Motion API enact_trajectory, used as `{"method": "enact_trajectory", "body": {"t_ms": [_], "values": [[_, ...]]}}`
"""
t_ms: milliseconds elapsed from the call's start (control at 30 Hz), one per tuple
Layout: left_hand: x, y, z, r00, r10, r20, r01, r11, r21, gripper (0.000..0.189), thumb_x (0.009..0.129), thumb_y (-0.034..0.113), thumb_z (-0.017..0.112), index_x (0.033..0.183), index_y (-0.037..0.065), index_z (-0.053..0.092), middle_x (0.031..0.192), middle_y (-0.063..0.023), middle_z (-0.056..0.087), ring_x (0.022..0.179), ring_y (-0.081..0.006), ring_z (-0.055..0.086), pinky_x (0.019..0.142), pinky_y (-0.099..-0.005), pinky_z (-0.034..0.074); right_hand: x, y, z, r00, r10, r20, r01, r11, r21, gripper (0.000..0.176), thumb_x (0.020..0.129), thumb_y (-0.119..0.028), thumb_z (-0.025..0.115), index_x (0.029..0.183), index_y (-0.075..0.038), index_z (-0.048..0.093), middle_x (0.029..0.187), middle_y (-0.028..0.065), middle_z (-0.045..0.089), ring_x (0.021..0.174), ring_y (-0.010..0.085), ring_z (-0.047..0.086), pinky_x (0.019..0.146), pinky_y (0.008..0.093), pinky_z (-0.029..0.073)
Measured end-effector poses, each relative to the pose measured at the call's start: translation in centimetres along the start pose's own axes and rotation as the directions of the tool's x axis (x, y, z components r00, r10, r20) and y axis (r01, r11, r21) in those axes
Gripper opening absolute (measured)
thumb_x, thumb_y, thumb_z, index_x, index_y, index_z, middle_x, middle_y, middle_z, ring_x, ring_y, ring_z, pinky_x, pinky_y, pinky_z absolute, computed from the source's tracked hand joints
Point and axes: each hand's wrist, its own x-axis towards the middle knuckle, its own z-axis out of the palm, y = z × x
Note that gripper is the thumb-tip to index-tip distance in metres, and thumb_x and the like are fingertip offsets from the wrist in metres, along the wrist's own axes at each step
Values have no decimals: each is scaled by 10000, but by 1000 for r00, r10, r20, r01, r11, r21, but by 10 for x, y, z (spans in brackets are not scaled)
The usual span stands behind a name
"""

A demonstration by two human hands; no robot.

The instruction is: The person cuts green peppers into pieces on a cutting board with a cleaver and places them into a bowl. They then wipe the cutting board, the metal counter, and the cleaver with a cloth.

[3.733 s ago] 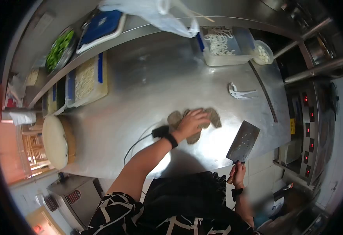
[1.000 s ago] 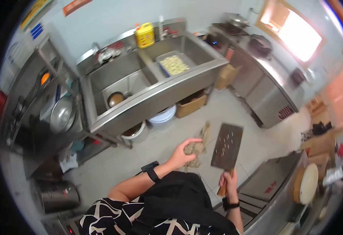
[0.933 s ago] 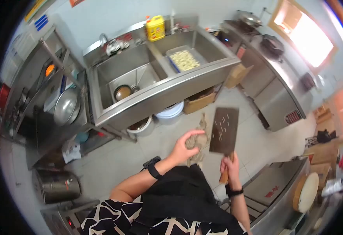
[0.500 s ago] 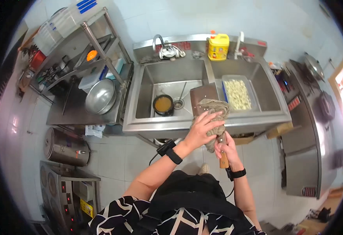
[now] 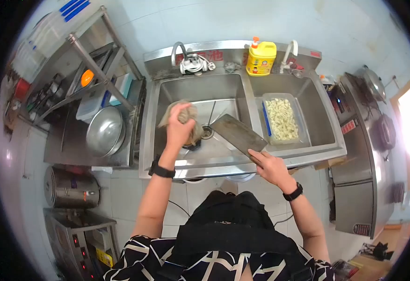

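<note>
Over the left sink basin (image 5: pixel 226 89), my left hand (image 5: pixel 178 127) grips a crumpled brownish cloth (image 5: pixel 193 125). Beneath the cloth, a dark round bowl (image 5: pixel 193 144) is mostly covered, and only its lower edge shows. My right hand (image 5: pixel 271 166) is closed round the handle of a cleaver (image 5: pixel 238 133); the fingers hide most of that handle. The broad blade lies tilted above the basin, pointing up and left toward the drain (image 5: pixel 206 132). In the right basin, a clear tub (image 5: pixel 300 135) holds pale chopped pieces (image 5: pixel 281 118).
A yellow jug (image 5: pixel 261 59) stands on the sink's back ledge between two taps. On the left counter sits a steel bowl (image 5: pixel 105 132), below a rack with an orange item (image 5: pixel 87 77). A steel cabinet (image 5: pixel 354 199) is at the right.
My left hand has carried the cloth from the cleaver leftward over the bowl. The cleaver has turned, its blade now fully uncovered and angled left over the basin.
</note>
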Motion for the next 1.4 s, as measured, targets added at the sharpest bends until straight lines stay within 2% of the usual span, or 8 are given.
{"method": "enact_trajectory", "body": {"t_ms": [233, 467, 533, 733, 867, 933, 1233, 1400], "values": [[-25, 28, 78, 578, 405, 708, -509, 858, -75, 498, 600, 59, 699, 1079, 176, 629, 1278, -68, 521, 1179, -334, 456, 1011, -438, 364, 21, -7, 35, 995, -44, 93, 62, 978, -201, 582, 733, -47, 520, 1280, -243, 473, 835, 80, 544, 666, 266, 608, 515, 378, 499], [61, -175, 91, 910, 54, 411, -199, 927, 317, 388, 656, 6, 616, 1043, 12, 592, 1015, -154, 624, 962, -313, 591, 869, -373, 456, -44, -13, 19, 983, 183, -17, -183, 974, -130, 596, 765, -49, 521, 1318, -255, 445, 911, 106, 510, 642, 287, 575, 524, 404, 456], [87, -201, 68, 905, -88, 417, 70, 996, 57, 307, 712, -2, 533, 1014, -14, 587, 981, -122, 631, 904, -224, 596, 783, -341, 491, -77, -21, 13, 938, 315, -142, -325, 944, -54, 617, 762, -54, 525, 1333, -263, 424, 909, 101, 510, 660, 285, 576, 528, 404, 456], [12, -49, 98, 354, -41, 934, 552, 815, -174, 370, 811, 131, 471, 1149, -11, 518, 1120, -140, 579, 1010, -259, 566, 849, -386, 478, -227, -68, 41, 615, 665, -424, -640, 735, 226, 660, 759, -50, 525, 1365, -267, 382, 937, 90, 527, 747, 281, 576, 560, 399, 456], [-61, 15, 121, 275, 89, 957, 695, 670, -262, 431, 876, 220, 430, 1239, -9, 473, 1213, -153, 545, 1081, -283, 546, 893, -417, 469, -333, -111, 115, 274, 733, -622, -647, 619, 444, 578, 788, -51, 544, 1326, -235, 438, 943, 122, 564, 827, 308, 579, 675, 381, 483], [-97, 46, 143, 262, 128, 957, 726, 626, -283, 465, 909, 265, 409, 1284, -7, 450, 1259, -159, 527, 1116, -295, 536, 915, -432, 464, -380, -172, 126, 27, 897, -441, -784, 293, 547, 585, 776, -29, 538, 1318, -234, 454, 975, 123, 576, 865, 300, 574, 720, 367, 480], [-370, 224, 192, -65, 117, 991, 825, 566, -13, 409, 924, 272, 403, 1272, 72, 482, 1249, -84, 534, 1168, -278, 495, 992, -427, 404, -584, -413, 253, -869, 412, -273, -463, -483, 743, 568, 748, -16, 618, 1280, -182, 507, 1127, 134, 600, 998, 306, 587, 834, 364, 480], [-458, 269, 200, -334, 187, 924, 823, 537, 188, 381, 934, 275, 408, 1207, 28, 504, 1198, -132, 555, 1100, -295, 534, 937, -429, 444, -687, -498, 314, -975, 108, -192, -216, -651, 728, 576, 759, -7, 629, 1293, -174, 489, 1014, 142, 616, 916, 313, 595, 787, 399, 479]]}}
